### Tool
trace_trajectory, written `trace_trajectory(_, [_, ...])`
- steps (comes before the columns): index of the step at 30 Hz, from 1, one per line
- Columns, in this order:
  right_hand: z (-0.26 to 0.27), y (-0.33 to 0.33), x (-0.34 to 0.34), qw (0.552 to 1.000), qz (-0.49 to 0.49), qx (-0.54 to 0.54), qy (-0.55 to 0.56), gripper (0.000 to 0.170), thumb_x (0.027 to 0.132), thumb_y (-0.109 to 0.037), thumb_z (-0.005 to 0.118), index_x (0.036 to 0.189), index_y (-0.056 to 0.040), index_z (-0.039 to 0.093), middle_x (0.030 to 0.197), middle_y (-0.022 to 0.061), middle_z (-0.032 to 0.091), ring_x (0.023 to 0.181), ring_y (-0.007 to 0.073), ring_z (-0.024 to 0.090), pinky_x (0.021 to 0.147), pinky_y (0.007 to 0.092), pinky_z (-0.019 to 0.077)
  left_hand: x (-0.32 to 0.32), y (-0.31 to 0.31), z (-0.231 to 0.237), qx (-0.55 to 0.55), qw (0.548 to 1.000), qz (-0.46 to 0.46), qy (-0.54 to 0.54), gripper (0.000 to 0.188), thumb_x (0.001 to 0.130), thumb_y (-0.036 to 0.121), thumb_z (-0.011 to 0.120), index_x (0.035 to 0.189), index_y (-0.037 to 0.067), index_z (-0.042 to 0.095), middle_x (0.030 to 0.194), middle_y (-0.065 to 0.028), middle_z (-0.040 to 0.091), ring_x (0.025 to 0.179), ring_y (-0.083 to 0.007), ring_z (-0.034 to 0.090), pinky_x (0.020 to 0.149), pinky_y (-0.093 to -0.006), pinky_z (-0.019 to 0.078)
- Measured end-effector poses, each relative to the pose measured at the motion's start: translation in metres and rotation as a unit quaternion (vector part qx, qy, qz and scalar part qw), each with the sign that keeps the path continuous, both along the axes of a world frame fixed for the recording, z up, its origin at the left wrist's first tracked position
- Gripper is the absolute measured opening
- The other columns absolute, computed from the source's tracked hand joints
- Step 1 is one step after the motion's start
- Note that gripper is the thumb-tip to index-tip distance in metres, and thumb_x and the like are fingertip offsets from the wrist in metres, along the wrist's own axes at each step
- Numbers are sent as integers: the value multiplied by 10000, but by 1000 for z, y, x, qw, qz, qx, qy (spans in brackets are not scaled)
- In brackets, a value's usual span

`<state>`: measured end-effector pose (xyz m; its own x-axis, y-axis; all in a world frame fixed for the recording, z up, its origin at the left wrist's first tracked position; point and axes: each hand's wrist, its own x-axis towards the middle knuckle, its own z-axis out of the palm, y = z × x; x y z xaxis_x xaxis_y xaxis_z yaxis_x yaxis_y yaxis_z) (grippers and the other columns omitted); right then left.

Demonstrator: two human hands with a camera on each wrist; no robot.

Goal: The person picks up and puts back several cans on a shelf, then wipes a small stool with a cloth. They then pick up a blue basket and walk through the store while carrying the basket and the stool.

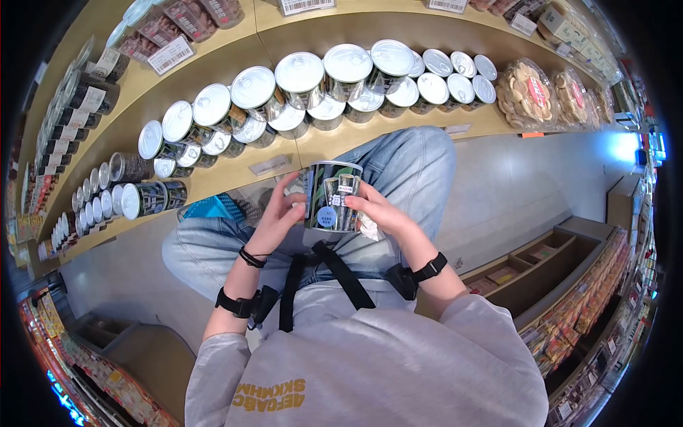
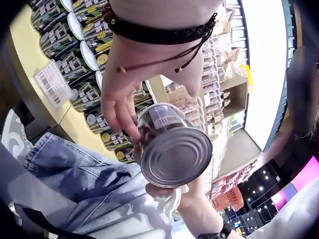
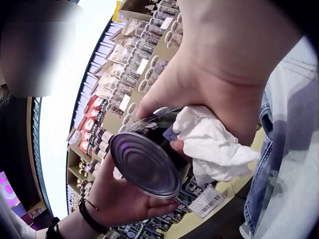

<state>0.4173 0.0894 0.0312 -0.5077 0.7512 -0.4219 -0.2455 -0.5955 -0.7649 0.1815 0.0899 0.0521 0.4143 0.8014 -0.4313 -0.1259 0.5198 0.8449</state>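
Observation:
A dark-labelled can (image 1: 333,199) with pictures on its side stands over the person's lap. My right hand (image 1: 380,208) grips it from the right, the thumb across the label. White crumpled tissue (image 3: 209,144) is tucked in that same hand, against the can. On the can's other side is my left hand (image 1: 279,210), its fingers relaxed and spread, thumb apart from the can. In the left wrist view, those fingertips (image 2: 133,132) are right at the can's side. The ridged metal base of the can faces both wrist cameras, and a barcode label (image 2: 167,119) shows on its side.
A curved shelf (image 1: 320,146) ahead carries two stacked rows of similar cans (image 1: 299,71) with silver lids. Plastic-packed round snacks (image 1: 526,92) stand at its right end. A blue package (image 1: 215,208) lies by the left knee. Low display units (image 1: 569,263) stand behind on the right.

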Motion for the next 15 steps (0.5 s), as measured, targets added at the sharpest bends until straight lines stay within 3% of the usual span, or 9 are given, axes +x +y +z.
trace_trajectory(2, [-8, -4, -10, 1000, -17, -1, 0, 553, 830, -300, 618, 1253, -47, 367, 904, 41, 575, 640, 69, 539, 464, 201, 425, 6, -8, -2, -2, 998, -52, -20, 724, 864, 139, 583, 1418, 135, 118, 1155, -112, 475, 1015, -148, 489, 862, -285, 422])
trace_trajectory(4, [-15, -8, -18, 1000, -23, -18, -8, 557, 835, -303, 615, 1260, -50, 361, 909, 32, 568, 648, 66, 536, 466, 202, 425, 10, -12, -2, 0, 998, -37, -43, 805, 824, 101, 625, 1426, 115, 91, 1208, -118, 441, 1085, -166, 457, 916, -299, 392])
trace_trajectory(6, [-17, -8, -24, 1000, -14, -1, -9, 542, 850, -297, 600, 1265, -50, 357, 919, 25, 561, 656, 62, 534, 467, 197, 423, 12, -13, -5, 86, 996, -21, 14, 849, 789, 73, 654, 1424, 88, 91, 1232, -126, 434, 1117, -178, 448, 953, -302, 361])
trace_trajectory(7, [-16, -8, -24, 1000, -18, 3, 9, 533, 859, -295, 589, 1268, -48, 352, 917, 23, 560, 650, 60, 531, 464, 193, 420, 10, -12, -4, 72, 997, -15, 16, 871, 765, 59, 667, 1419, 54, 91, 1267, -132, 420, 1151, -175, 434, 972, -304, 343])
trace_trajectory(10, [0, -2, -26, 998, -52, -28, 21, 475, 894, -324, 534, 1240, -34, 385, 900, 15, 560, 601, 53, 519, 450, 183, 411, 5, -10, -2, 66, 997, 14, -34, 872, 757, 51, 667, 1417, 36, 98, 1277, -128, 419, 1163, -179, 428, 991, -307, 320])
trace_trajectory(12, [-2, 7, -15, 999, -4, -22, 36, 482, 895, -398, 496, 1201, -30, 444, 910, 22, 574, 612, 58, 536, 470, 164, 414, 3, -10, -1, 60, 997, 30, -42, 879, 743, 46, 674, 1414, 22, 107, 1288, -125, 416, 1180, -180, 416, 1005, -308, 298])
trace_trajectory(13, [-3, 9, -15, 1000, -11, 5, -1, 541, 886, -440, 492, 1218, -14, 459, 809, 18, 567, 498, 57, 502, 430, 163, 393, 2, -10, -1, 79, 996, 26, -37, 883, 738, 47, 677, 1416, 26, 111, 1291, -123, 414, 1184, -180, 411, 1008, -307, 293])
trace_trajectory(15, [3, 16, -10, 1000, -2, 27, -10, 533, 901, -412, 477, 1249, -10, 442, 868, 31, 578, 503, 54, 508, 438, 171, 406, 0, -10, -2, 98, 994, 23, -34, 887, 733, 47, 679, 1417, 31, 115, 1293, -121, 413, 1188, -180, 406, 1010, -306, 288])
